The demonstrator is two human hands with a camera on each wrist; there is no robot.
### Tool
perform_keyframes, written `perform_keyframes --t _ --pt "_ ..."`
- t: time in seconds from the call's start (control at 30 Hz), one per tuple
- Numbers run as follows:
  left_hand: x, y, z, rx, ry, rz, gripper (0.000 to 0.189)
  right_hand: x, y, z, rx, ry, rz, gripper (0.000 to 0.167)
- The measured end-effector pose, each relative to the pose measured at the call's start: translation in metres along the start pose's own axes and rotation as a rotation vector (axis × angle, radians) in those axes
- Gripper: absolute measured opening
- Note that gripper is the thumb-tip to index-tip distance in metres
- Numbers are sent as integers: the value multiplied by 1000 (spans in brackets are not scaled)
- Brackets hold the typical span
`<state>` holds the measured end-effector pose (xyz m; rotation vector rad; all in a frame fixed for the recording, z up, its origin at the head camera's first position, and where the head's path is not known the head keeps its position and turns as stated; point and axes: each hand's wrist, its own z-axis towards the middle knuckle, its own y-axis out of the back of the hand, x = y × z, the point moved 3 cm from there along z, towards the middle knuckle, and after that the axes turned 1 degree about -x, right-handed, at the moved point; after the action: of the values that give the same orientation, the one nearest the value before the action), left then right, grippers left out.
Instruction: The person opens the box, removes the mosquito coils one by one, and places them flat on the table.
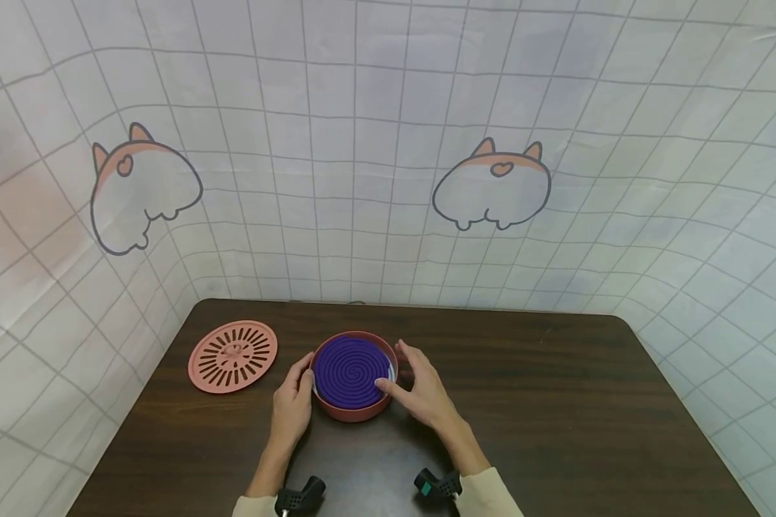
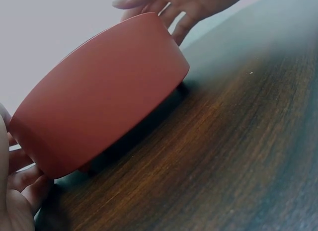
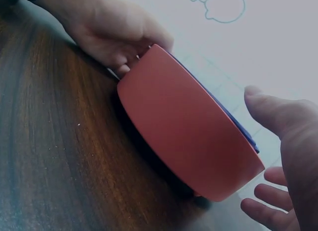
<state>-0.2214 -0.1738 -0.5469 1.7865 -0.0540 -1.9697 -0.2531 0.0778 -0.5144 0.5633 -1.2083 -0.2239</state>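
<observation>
A purple spiral mosquito coil [image 1: 351, 373] lies in a round red dish [image 1: 353, 416] with short feet, with a bit of white showing at the coil's edges. My left hand [image 1: 292, 407] grips the dish's left side, thumb near the rim and fingers against the outer wall. On the opposite side, my right hand [image 1: 429, 393] is spread, its thumb over the coil's right edge in the head view. The right wrist view shows that thumb [image 3: 271, 109] raised apart from the coil, with the other fingers beside the dish wall.
A pink slotted round lid [image 1: 233, 357] lies flat to the left of the dish on the dark wooden table [image 1: 556, 402]. Behind the table hangs a white gridded cloth [image 1: 356, 237] with cartoon drawings. Both wrists wear black cameras.
</observation>
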Motion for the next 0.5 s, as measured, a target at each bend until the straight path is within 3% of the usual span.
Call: perform_keyframes --t 0.5 --pt "1 0 1 -1 -4 7 40 8 0 7 -22 74 -186 78"
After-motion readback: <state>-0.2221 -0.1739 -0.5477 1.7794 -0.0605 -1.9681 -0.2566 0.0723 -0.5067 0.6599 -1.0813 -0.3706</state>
